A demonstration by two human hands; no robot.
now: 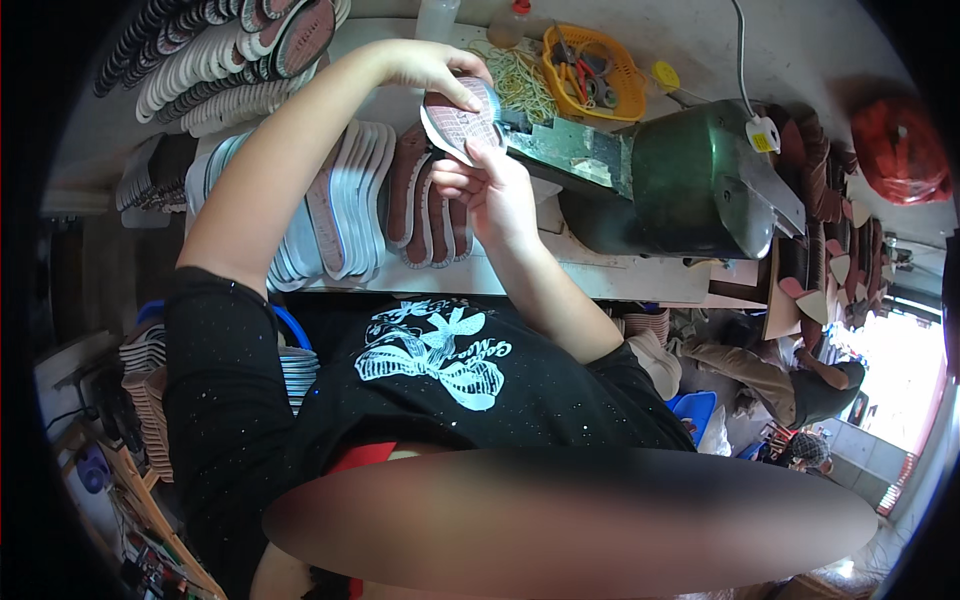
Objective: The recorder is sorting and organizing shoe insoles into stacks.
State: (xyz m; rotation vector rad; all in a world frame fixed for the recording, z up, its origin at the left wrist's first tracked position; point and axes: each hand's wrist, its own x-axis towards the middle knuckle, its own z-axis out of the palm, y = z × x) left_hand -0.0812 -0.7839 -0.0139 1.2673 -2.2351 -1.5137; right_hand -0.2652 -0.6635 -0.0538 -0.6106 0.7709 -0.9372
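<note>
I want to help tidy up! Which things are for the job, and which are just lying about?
Probably for the job:
held sole
green machine
stacked soles

Probably just lying about:
yellow basket
tangled string
red bundle

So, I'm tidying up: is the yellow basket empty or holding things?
Holding things: a red-handled tool and other small items lie inside the basket; how deep they go, I cannot tell.

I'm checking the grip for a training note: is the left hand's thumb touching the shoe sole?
Touching. The head view shows it: the left hand has its thumb laid over the upper part of the shoe sole.
</note>
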